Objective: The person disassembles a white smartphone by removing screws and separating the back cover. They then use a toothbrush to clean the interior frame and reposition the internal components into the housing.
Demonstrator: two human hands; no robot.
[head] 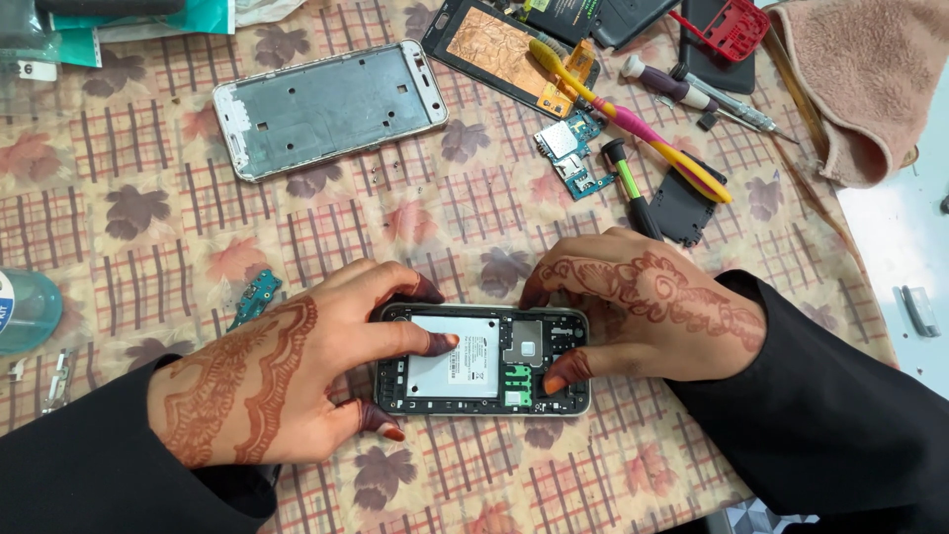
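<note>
The fingers of the left hand (267, 381) and right hand (647, 307) press on the open-backed phone (481, 358), clasping its edges on the bench (445, 198). Its battery is seated and the back cover off. A bare metal frame (328, 107), small circuit board (573, 153) and screwdrivers (633, 198) lie beyond.

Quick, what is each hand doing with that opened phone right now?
Left hand: clasps the black opened phone with white battery, finger pressing the battery.
Right hand: fingers grip the phone's other end.

The bottle (25, 309) is cut off at the left edge.
</note>
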